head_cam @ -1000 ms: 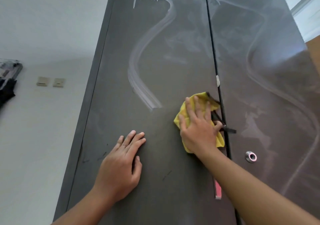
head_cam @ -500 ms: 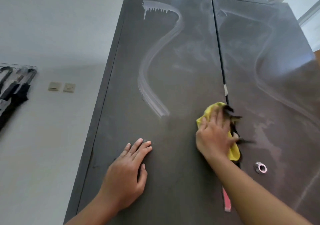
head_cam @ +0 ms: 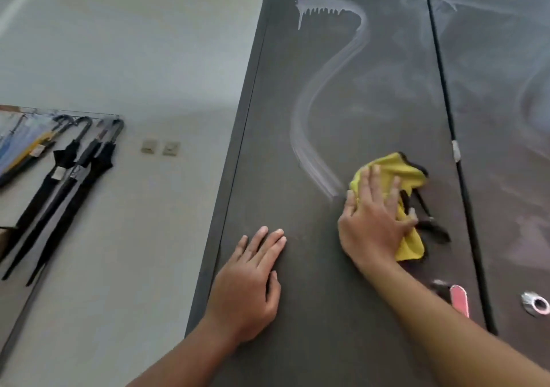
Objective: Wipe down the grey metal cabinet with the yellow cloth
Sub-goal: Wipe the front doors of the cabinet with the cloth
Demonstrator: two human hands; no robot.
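Observation:
The grey metal cabinet fills the right of the view, its two doors closed. A white curved streak of cleaner runs down the left door. My right hand presses the yellow cloth flat against the left door, just right of the streak's lower end. Black trim of the cloth shows beside my fingers. My left hand rests flat on the left door lower down, fingers spread, holding nothing.
A pink tag and a metal lock ring sit low by the door seam. Several black umbrellas hang on the pale wall at left, beside two wall sockets.
My right hand and the cloth have moved left from the door seam onto the left door, toward the streak's lower end. The view has swung left, showing the umbrellas. The left hand stays put.

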